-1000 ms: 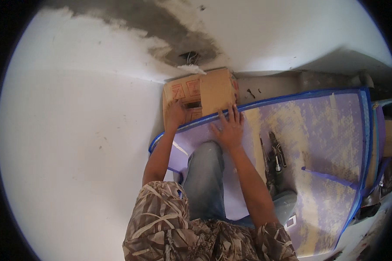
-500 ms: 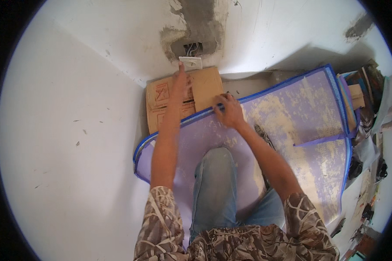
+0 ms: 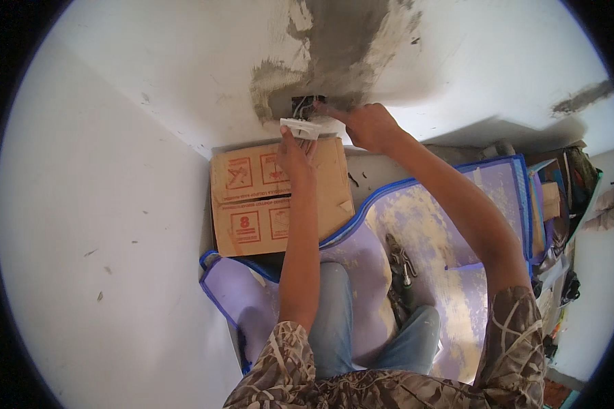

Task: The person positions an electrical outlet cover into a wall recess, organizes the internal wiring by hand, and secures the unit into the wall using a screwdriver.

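Note:
A white socket plate [image 3: 301, 127] hangs just below a dark recessed wall box [image 3: 305, 105] with loose wires. My left hand [image 3: 296, 155] grips the plate from below, fingers bent around it. My right hand [image 3: 372, 126] reaches in from the right, index finger stretched to the wires at the wall box, other fingers curled; whether the fingertip touches a wire I cannot tell. Patchy grey plaster [image 3: 338, 48] surrounds the opening. Beneath my hands sits a brown cardboard box [image 3: 324, 225] with red printing.
A purple mat [image 3: 464, 204] with blue edging and worn beige patches lies under my knees, dark hand tools [image 3: 404, 269] on it. Stacked boards, cardboard and dark bags [image 3: 563, 198] crowd the right side. A white wall [image 3: 102, 225] rises at the left.
My left hand has risen from the cardboard to the socket plate and taken hold of it. My right hand has left the mat's edge and moved up to the wall opening.

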The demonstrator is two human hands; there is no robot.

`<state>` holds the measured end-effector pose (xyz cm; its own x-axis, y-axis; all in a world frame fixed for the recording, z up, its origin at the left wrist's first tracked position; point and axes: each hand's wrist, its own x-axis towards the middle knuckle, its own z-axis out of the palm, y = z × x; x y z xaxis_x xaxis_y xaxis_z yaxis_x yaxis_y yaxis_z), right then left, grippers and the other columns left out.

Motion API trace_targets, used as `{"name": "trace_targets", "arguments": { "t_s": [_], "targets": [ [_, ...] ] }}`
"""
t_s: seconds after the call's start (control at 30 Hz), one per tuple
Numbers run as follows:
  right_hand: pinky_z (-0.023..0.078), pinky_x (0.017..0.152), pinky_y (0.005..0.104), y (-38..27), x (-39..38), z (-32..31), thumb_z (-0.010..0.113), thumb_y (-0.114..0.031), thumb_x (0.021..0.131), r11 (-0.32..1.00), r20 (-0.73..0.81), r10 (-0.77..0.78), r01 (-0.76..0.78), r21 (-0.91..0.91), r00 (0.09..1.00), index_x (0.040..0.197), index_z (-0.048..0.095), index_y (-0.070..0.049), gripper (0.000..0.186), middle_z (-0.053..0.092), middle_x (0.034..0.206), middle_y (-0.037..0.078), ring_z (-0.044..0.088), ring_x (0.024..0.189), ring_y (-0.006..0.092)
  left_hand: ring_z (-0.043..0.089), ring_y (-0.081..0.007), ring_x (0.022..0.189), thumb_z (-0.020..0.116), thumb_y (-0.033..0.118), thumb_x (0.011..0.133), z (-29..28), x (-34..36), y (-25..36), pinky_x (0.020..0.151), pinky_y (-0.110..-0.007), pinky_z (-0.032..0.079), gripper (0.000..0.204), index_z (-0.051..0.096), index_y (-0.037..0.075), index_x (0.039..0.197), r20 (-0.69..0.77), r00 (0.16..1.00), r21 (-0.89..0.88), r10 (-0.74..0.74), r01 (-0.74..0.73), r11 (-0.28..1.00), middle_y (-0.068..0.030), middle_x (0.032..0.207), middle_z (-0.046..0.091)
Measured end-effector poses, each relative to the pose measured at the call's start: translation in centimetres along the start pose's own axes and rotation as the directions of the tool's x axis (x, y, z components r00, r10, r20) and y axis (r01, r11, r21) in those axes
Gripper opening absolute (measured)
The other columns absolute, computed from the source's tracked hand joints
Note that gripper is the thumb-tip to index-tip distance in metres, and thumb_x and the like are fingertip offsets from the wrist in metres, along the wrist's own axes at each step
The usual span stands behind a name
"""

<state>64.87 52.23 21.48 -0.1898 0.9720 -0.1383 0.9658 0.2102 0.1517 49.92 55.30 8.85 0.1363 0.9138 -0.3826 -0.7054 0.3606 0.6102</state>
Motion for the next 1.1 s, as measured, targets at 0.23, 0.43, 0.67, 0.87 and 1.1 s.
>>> {"name": "trace_targets", "arguments": {
  "t_s": [0.23, 0.43, 0.67, 0.87, 1.1],
  "targets": [
    [0.052, 0.052, 0.0401, -0.5, 2.1, 1.7, 0.06, -0.011, 0.082, 0.992, -0.095, -0.024, 0.036, 0.122, 0.995, 0.153, 0.024, -0.026, 0.082, 0.059, 0.056, 0.011, 0.061, 0.05, 0.0276, 0.055, -0.0309, 0.119, 0.053, 0.044, 0.098, -0.3, 0.2, 0.1, 0.099, -0.04, 0.05, 0.061, 0.044, -0.006, 0.132, 0.022, 0.999, -0.001, 0.04, -0.04, 0.999, -0.0211, 0.127, 0.053],
    [0.056, 0.06, 0.0418, -0.6, 2.9, 3.1, 0.06, -0.005, 0.08, 0.988, -0.141, 0.023, 0.0, 0.155, 0.99, 0.154, 0.021, -0.029, 0.087, 0.064, 0.066, 0.015, 0.065, 0.06, 0.0315, 0.059, -0.0283, 0.113, 0.05, 0.039, 0.101, 0.2, -0.8, 0.4, 0.095, -0.039, 0.053, 0.053, 0.046, -0.007, 0.128, 0.062, 0.994, 0.051, 0.093, -0.096, 0.994, -0.0201, 0.122, 0.056],
    [0.055, 0.064, 0.0441, -1.9, 3.2, 2.3, 0.058, -0.005, 0.081, 0.957, -0.123, 0.093, -0.055, 0.286, 0.988, 0.147, 0.037, -0.023, 0.072, 0.066, 0.074, 0.017, 0.067, 0.07, 0.0345, 0.062, -0.0294, 0.108, 0.057, 0.025, 0.098, -1.2, -0.2, 1.8, 0.092, -0.04, 0.057, 0.042, 0.049, -0.007, 0.122, 0.052, 0.997, 0.12, 0.063, -0.069, 0.99, -0.0185, 0.117, 0.058],
    [0.051, 0.059, 0.0328, -4.3, 0.2, 6.1, 0.058, -0.022, 0.095, 0.326, -0.199, 0.522, 0.022, 0.945, 0.829, 0.113, 0.062, 0.0, 0.028, 0.065, 0.077, 0.013, 0.062, 0.067, 0.0158, 0.066, -0.0236, 0.096, 0.056, 0.018, 0.099, -1.5, -1.2, 2.3, 0.083, -0.035, 0.06, 0.029, 0.053, -0.006, 0.116, 0.143, 0.989, 0.134, 0.033, -0.052, 0.99, -0.0155, 0.11, 0.063],
    [0.051, 0.07, 0.0345, -4.9, 2.6, 5.6, 0.066, -0.022, 0.09, 0.287, -0.331, 0.636, 0.185, 0.94, 0.697, 0.095, 0.068, 0.005, 0.027, 0.069, 0.084, 0.019, 0.068, 0.076, 0.024, 0.067, -0.0228, 0.095, 0.057, 0.019, 0.099, 1.3, -2.6, 1.9, 0.085, -0.035, 0.06, 0.03, 0.054, -0.004, 0.117, 0.106, 0.983, 0.065, 0.152, -0.159, 0.985, -0.014, 0.11, 0.063]
  ]
}}
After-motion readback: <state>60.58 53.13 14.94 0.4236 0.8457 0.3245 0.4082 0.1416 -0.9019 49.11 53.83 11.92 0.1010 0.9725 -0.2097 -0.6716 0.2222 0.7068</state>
